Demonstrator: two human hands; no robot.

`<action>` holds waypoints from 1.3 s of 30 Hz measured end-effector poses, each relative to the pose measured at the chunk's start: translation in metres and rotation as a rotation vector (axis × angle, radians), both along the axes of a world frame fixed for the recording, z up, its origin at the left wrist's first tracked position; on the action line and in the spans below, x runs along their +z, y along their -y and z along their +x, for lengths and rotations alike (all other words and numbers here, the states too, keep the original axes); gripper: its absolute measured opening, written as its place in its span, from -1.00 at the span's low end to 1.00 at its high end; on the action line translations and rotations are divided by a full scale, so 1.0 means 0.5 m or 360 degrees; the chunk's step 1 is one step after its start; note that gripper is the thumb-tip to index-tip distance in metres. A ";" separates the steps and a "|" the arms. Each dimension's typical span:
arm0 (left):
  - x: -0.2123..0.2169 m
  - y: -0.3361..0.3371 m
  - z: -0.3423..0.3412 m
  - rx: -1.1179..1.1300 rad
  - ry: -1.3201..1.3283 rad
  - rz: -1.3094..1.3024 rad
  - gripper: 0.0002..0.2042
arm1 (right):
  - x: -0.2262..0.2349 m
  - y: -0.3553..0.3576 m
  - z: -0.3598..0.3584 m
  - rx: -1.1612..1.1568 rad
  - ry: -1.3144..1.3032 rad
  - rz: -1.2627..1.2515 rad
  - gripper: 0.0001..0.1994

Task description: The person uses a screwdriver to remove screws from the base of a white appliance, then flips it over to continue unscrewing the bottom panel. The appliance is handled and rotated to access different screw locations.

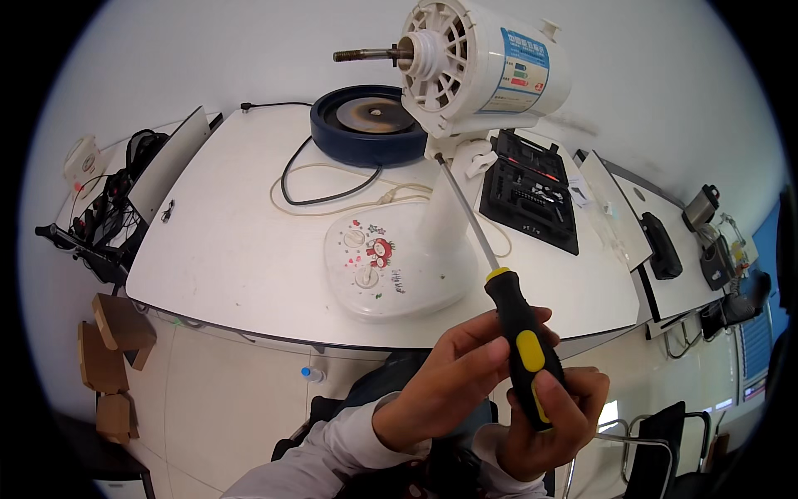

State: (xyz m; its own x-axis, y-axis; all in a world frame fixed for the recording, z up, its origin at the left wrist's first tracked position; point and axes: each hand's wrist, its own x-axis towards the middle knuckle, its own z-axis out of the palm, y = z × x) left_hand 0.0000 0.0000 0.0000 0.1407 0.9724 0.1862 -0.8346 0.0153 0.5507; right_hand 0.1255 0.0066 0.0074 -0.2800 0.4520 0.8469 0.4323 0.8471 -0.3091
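The screwdriver (507,308) has a black and yellow handle low in the picture and a long bare shaft that runs up and to the left from it; its tip meets the neck joint of the fan (465,71), just under the white motor housing, so the long axis slants from the hands up toward the fan; the right hand (553,416) is wrapped closed around the lower part of the handle, thumb on the yellow patch; the left hand (449,374) lies against the handle from the left, fingers curled over its upper part, so both hands grip the tool and the right sits lower on it; the joint lies up and to the left of both hands, a full shaft's length away, and the left hand is slightly the nearer; the fan has no blades or guard, its threaded metal spindle sticking out to the left, and its round white base with dials rests on the white table (241,249) near the front edge; behind the fan lies a dark blue round disc (366,125) with a black cable (320,195) and a pale cord looping over the tabletop; to the right of the fan stands an open black tool case (532,195); brown cardboard boxes (112,349) lie on the floor at the left.
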 end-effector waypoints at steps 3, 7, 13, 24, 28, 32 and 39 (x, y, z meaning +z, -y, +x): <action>-0.008 -0.001 0.002 0.0064 0.0049 0.0005 -0.39 | -0.005 0.002 -0.004 0.0060 0.0008 -0.0080 -0.50; -0.019 -0.003 -0.004 0.0035 0.0204 0.0030 -0.51 | -0.027 -0.001 -0.013 0.0258 -0.0026 -0.0296 -0.55; -0.026 -0.007 -0.005 0.0007 0.0261 0.0046 -0.53 | -0.040 0.004 -0.034 -0.0057 -0.0242 -0.0187 -0.38; -0.017 -0.017 0.000 0.0012 0.0101 0.0008 -0.50 | -0.020 -0.012 -0.011 -0.0022 -0.0141 -0.0019 -0.44; -0.025 -0.023 0.004 0.0017 0.0088 0.0052 -0.51 | -0.009 0.001 -0.019 -0.0102 -0.0079 -0.0021 -0.60; -0.035 -0.027 0.010 0.0011 0.0036 0.0103 -0.50 | 0.012 0.008 -0.006 -0.0081 0.0131 -0.0036 -0.61; -0.026 -0.025 0.005 0.0021 -0.0055 0.0101 -0.46 | 0.002 0.005 -0.002 -0.0080 0.0192 0.0041 -0.60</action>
